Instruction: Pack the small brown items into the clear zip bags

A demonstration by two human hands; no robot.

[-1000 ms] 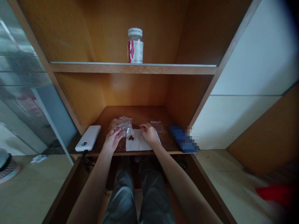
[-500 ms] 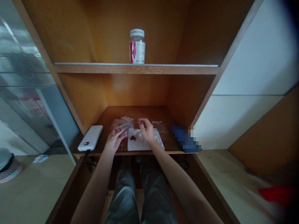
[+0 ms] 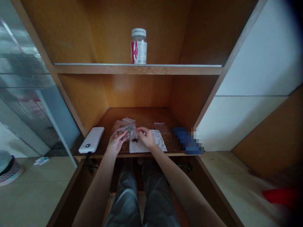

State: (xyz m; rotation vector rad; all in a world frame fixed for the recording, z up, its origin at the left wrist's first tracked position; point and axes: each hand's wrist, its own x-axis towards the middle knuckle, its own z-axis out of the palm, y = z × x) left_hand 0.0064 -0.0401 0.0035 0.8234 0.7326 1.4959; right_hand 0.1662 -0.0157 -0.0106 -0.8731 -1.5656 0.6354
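On the dark wooden desk [image 3: 142, 115] my left hand [image 3: 116, 140] holds a small clear plastic bag [image 3: 127, 128] by its lower edge, fingers curled round it. My right hand [image 3: 146, 136] has its fingers pinched at the bag's mouth, just right of the left hand. Under my right hand lies a white paper sheet [image 3: 156, 143] with a few small dark pieces [image 3: 134, 140] on it. More clear bags [image 3: 123, 122] lie heaped behind my left hand, and one empty clear bag [image 3: 160, 126] lies flat to the right.
A white power bank [image 3: 91, 139] with a cable sits at the desk's left edge. A blurred blue object [image 3: 187, 140] lies at the right edge. A clear jar with a white lid [image 3: 138, 46] stands on the upper shelf [image 3: 137, 68]. A glass door [image 3: 28, 94] stands left.
My right hand has moved left from the sheet's middle to meet my left hand at the bag. My left hand has stayed in place on the bag.
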